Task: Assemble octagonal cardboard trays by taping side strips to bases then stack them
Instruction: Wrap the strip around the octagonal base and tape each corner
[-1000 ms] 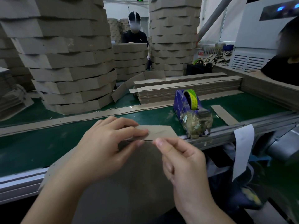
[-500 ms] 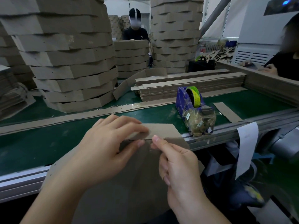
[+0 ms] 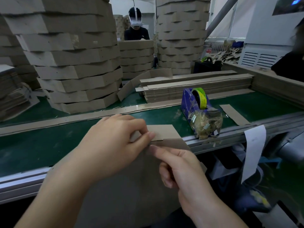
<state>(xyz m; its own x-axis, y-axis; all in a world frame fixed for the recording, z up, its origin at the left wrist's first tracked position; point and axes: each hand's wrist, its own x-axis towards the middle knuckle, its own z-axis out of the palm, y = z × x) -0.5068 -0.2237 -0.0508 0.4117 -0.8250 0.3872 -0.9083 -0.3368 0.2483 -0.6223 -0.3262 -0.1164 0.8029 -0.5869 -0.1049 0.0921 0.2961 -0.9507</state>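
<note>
The side strip (image 3: 166, 131) sits at the base's (image 3: 131, 186) far edge, nearest. On the table (image 3: 32, 145) to their right stands the tape dispenser (image 3: 197, 111), with the strip pile (image 3: 197, 89) behind it and the tray stack (image 3: 74, 63) far left.

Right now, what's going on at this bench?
A person is fitting a tray side. Their left grip pinches the end of a strip, lining it up with the edge of the base, which the right grip holds near the seam. The tape dispenser sits untouched on the belt, to the right. Finished trays are stacked behind.
</note>
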